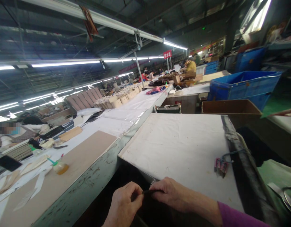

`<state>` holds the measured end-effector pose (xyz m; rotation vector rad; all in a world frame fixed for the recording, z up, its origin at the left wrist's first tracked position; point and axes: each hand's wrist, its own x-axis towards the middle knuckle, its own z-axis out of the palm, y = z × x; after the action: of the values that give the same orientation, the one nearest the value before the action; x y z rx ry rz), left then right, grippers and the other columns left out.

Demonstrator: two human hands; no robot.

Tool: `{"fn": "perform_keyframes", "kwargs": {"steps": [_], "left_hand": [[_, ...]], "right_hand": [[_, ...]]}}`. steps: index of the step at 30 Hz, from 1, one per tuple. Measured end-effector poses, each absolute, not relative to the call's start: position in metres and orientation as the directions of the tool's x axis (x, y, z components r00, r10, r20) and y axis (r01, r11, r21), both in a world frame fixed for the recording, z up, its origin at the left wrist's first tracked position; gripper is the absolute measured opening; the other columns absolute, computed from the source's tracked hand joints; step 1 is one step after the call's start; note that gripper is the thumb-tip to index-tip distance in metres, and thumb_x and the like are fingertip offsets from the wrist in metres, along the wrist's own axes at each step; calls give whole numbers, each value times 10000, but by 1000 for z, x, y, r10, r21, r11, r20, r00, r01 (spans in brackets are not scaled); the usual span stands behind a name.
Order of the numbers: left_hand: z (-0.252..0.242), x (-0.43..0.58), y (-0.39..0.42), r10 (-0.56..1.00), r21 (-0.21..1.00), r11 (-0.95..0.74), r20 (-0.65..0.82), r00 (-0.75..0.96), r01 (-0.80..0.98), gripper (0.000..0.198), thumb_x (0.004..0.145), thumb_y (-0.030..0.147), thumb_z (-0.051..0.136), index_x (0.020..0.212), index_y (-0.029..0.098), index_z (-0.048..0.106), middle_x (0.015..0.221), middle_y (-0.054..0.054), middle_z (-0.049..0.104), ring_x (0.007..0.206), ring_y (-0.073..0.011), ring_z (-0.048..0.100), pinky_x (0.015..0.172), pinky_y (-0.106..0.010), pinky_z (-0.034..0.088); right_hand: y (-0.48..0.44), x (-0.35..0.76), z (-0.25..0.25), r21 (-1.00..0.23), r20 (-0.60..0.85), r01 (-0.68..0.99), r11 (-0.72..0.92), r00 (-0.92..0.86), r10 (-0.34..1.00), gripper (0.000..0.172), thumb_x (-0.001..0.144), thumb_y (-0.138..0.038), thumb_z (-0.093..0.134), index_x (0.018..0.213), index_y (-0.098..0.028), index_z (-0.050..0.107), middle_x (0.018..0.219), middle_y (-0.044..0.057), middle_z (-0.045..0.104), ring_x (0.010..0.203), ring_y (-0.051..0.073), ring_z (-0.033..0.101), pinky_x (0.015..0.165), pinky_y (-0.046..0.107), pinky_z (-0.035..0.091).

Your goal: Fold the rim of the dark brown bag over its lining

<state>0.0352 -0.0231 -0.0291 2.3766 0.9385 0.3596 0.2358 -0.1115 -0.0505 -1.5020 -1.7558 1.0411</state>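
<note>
Both my hands meet at the bottom edge of the view, in front of a white-topped work table [183, 145]. My left hand [125, 203] is curled, its fingers pinching a thin dark strip [148, 191]. My right hand [171, 194], with a purple sleeve behind it, is closed on the same dark strip from the other side. A dark piece of material [157, 212] lies beneath the hands. A small patterned edge [153, 182] shows just above my right fingers.
A pink clip bundle on a cord [220, 166] lies on the white table. A glue bottle [59, 166] and card sheets sit on the long bench at left, where a person works. Blue crates [244, 85] and a cardboard box [230, 107] stand at right.
</note>
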Motion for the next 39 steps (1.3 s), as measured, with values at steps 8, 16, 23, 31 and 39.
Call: {"fn": "perform_keyframes", "kwargs": {"steps": [8,16,23,31,39], "left_hand": [[-30,32,-23,709,644,-538,-3,705,544,132,814,274,594,728,188,647,717,-5,658,690,-148,585,654,-256,408],[-24,34,-23,711,691,-486,-46,702,536,115,780,276,613,723,178,628,669,1,634,641,-138,553,603,-254,387],[-9,34,-20,679,844,-245,-203,706,478,218,751,288,665,900,181,547,779,2,670,677,-133,565,599,-241,394],[-5,23,-12,703,749,-271,-276,656,605,148,699,278,698,795,167,718,628,34,632,626,-128,552,584,-242,363],[-5,16,-9,670,793,-189,-327,667,579,222,709,306,689,859,152,741,731,-23,714,710,-178,631,634,-257,417]], "right_hand": [[-103,231,-46,-866,-51,499,27,-141,989,204,752,-305,688,888,-177,770,669,-14,612,649,110,534,600,190,375],[-106,218,-52,-919,-50,390,-46,1,999,204,767,-298,618,786,-133,736,599,-24,491,596,86,440,546,205,313],[-107,217,-53,-936,-86,341,-88,22,996,181,746,-283,607,701,-126,685,593,-28,434,584,81,375,540,235,271],[-104,211,-49,-903,-153,401,-156,41,987,195,751,-305,609,714,-136,697,541,-35,394,532,71,340,481,240,221],[-103,213,-54,-906,-122,407,-120,20,992,206,772,-324,610,733,-145,706,561,-33,440,541,72,381,490,231,248]]}}
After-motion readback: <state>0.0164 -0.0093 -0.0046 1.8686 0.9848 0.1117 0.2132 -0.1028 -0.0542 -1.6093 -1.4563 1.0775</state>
